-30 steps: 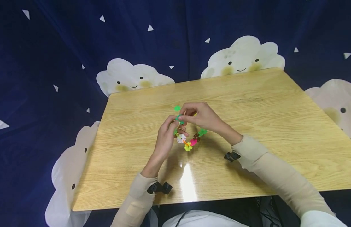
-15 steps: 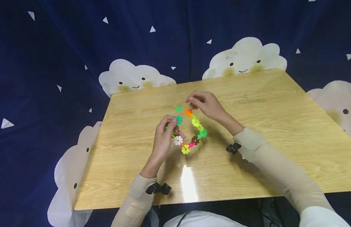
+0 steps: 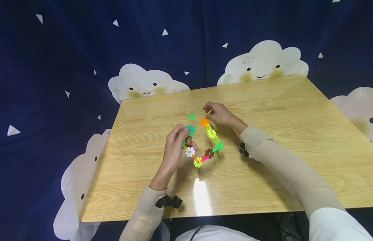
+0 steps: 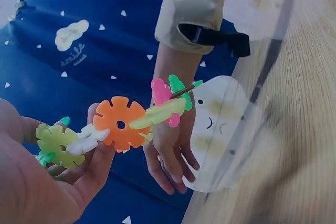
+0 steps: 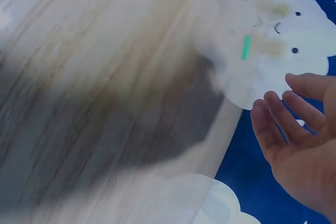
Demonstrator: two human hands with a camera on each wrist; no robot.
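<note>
In the head view my left hand (image 3: 174, 145) pinches one end of a curved chain of notched plastic snowflake discs, at a teal disc (image 3: 190, 130). The chain bends toward me through a white disc (image 3: 190, 152), a yellow disc (image 3: 198, 162) and a brown disc (image 3: 209, 153), then back up to an orange disc (image 3: 204, 122) at its free end. Beyond that end, apart from it, my right hand (image 3: 219, 113) holds nothing. Its fingers look relaxed in the right wrist view. A loose green disc (image 5: 245, 47) lies on the table, to the left of my right hand in the head view.
The wooden table (image 3: 138, 187) extends widely on both sides of the hands. Its far edge meets a dark blue curtain (image 3: 174, 40) with white cloud shapes. A black wrist camera (image 3: 169, 201) sits on the left forearm.
My right hand has left the teal disc, passed by the orange end and drawn away to the right, empty. The chain's orange end now shows apart from the teal end.
</note>
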